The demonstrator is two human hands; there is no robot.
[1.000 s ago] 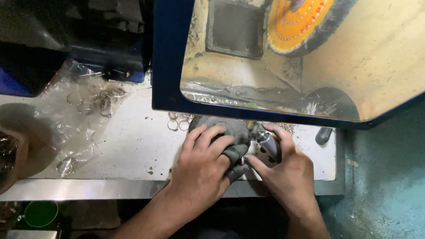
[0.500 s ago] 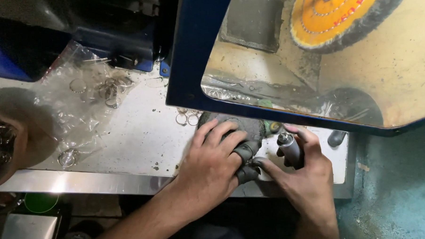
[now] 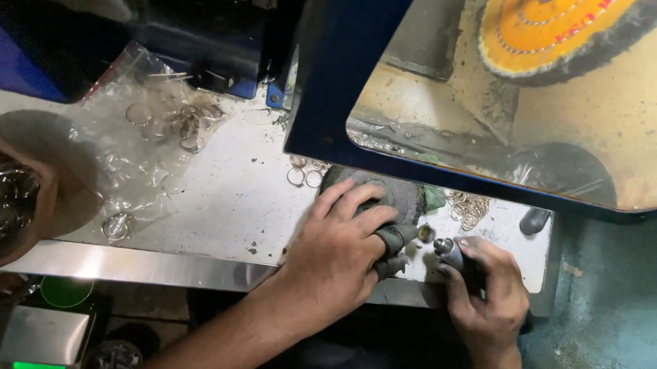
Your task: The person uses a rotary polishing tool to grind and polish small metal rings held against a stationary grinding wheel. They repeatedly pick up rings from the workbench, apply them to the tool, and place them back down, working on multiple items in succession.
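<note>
The right hand (image 3: 485,292), gripping a small rotary tool (image 3: 453,256), has drawn slightly right of the ring (image 3: 426,232) pinched in the cloth-wrapped fingers (image 3: 393,241) of the left hand (image 3: 337,254) resting on the surface (image 3: 226,195).

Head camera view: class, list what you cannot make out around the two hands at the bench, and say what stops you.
- Small ring between the fingertips: too small to tell its finish.
- Left hand: covers most of the grey pad.
- Right hand: wraps the dark hand tool, only the tip shows.
- Orange buffing wheel: cut off by the top edge.
- Bowl of rings: cut by the left edge.
</note>
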